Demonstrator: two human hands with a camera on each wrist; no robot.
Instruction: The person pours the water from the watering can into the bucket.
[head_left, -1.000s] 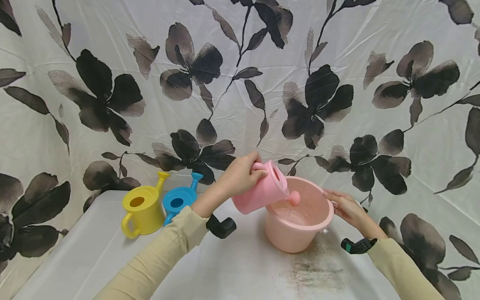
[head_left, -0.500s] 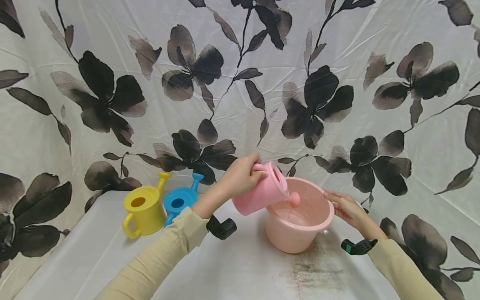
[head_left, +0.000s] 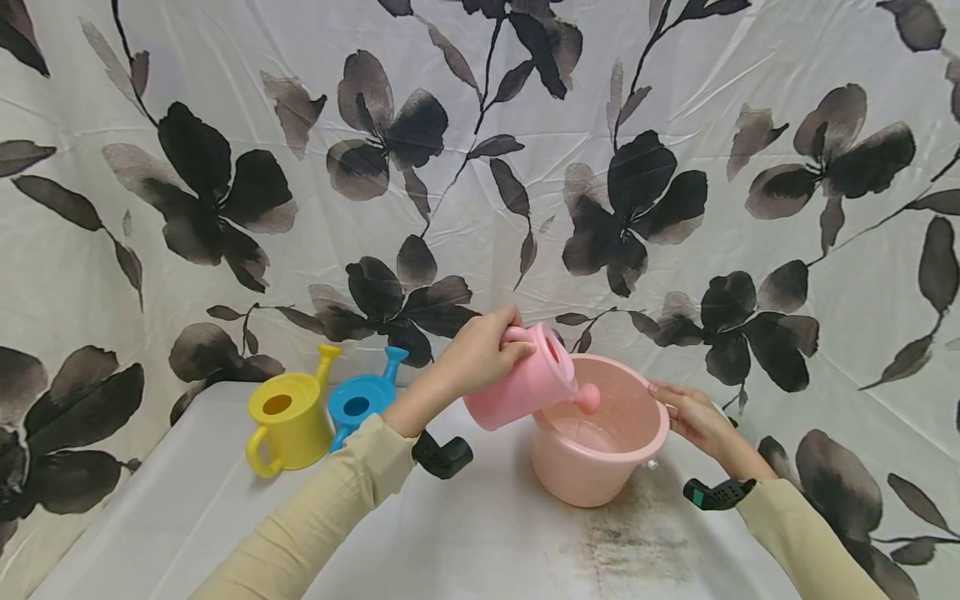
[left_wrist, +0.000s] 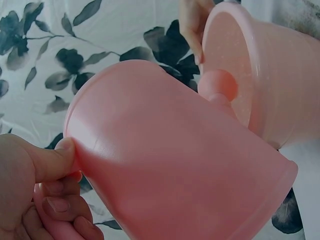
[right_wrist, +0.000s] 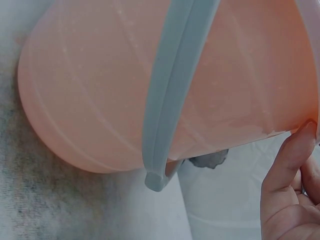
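My left hand grips the handle of a pink watering can, thumb against its body in the left wrist view. The can is tilted right, and its round spout head hangs over the mouth of a paler pink bucket. The bucket stands upright on the table. At its right rim, my right hand pinches the edge between thumb and fingers. A pale bail handle hangs down the bucket's side in the right wrist view. Whether water flows from the spout, I cannot tell.
A yellow watering can and a blue watering can stand side by side at the left of the white table. Dark smudges mark the surface in front of the bucket. A flower-printed cloth hangs behind.
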